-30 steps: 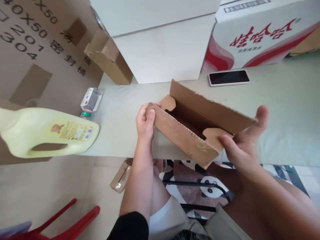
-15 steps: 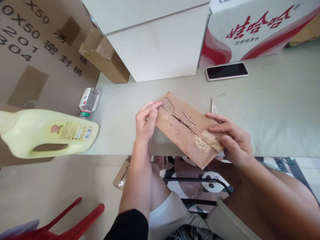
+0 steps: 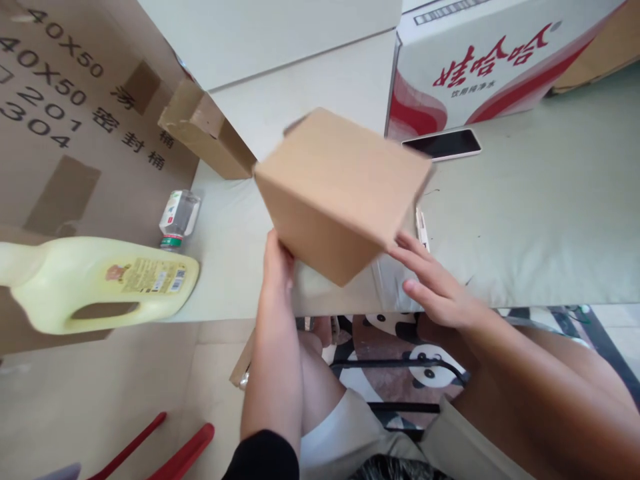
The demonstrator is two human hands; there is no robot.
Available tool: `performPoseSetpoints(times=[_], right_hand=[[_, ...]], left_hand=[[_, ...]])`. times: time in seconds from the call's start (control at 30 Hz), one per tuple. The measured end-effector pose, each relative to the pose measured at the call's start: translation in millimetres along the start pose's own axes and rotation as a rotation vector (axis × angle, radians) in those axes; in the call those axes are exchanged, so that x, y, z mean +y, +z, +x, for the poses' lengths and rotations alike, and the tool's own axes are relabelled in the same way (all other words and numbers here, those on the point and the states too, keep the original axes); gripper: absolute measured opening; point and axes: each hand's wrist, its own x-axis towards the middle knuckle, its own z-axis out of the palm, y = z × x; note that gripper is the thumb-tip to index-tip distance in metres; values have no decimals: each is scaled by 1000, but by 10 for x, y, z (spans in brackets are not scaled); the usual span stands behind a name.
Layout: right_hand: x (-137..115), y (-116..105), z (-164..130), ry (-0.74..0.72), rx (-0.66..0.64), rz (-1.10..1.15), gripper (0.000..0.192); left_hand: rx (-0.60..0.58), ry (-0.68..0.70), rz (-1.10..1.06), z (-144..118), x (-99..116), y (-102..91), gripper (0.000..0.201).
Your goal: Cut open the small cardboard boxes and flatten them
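Note:
A plain brown cardboard box (image 3: 340, 177) is tilted in the air above the cloth-covered table, slightly blurred, with two smooth sides towards me. My left hand (image 3: 277, 261) supports it at its lower left, and most of those fingers are hidden behind the box. My right hand (image 3: 433, 283) is open, fingers stretched towards the box's lower right corner. Its fingertips are at that corner; whether they touch it I cannot tell. Just beyond them lies a slim pale tool (image 3: 423, 229), its kind unclear.
A phone (image 3: 445, 145) lies before a white-and-red carton (image 3: 480, 73). White boxes (image 3: 300, 60) stand at the back. To the left are a small brown box (image 3: 210, 130), a clear bottle (image 3: 180, 217), a yellow jug (image 3: 110, 287) and a large carton (image 3: 100, 133). Red chair parts (image 3: 185, 453) show below.
The cardboard box has been raised and turned, so its torn, taped side no longer shows. My right hand has loosened from its grip and opened. The view has shifted slightly.

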Motion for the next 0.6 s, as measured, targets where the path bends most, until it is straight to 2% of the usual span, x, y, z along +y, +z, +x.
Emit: performPoseSetpoints(times=[0.1, 0.23, 0.3, 0.33, 0.37, 0.4, 0.43, 0.5, 0.53, 0.6], right_hand=[[-12, -25, -6, -31, 26, -5, 56], [-13, -122, -26, -17, 127, -4, 49], [-29, -159, -28, -7, 206, -10, 39], [-39, -169, -27, -1, 237, -16, 35], [-48, -174, -25, 4, 254, -24, 33], [-57, -174, -23, 7, 255, -32, 32], [-65, -169, -21, 4, 236, -39, 32], [-80, -147, -20, -35, 147, -44, 32], [-89, -130, -21, -69, 83, -39, 32], [-113, -90, -27, -139, -39, -18, 33]], left_hand=[[-209, -247, 152, -93, -94, 31, 54], [-532, -495, 530, -219, -75, 50, 53], [-721, -518, 716, -226, -53, 56, 49], [-758, -460, 769, -210, -52, 57, 45], [-723, -358, 784, -182, -58, 55, 41], [-614, -225, 758, -144, -71, 50, 37], [-459, -77, 694, -102, -86, 41, 36], [-173, 195, 505, -19, -114, 14, 50], [-92, 312, 411, 14, -121, -2, 59], [-85, 493, 290, 51, -122, -28, 73]])
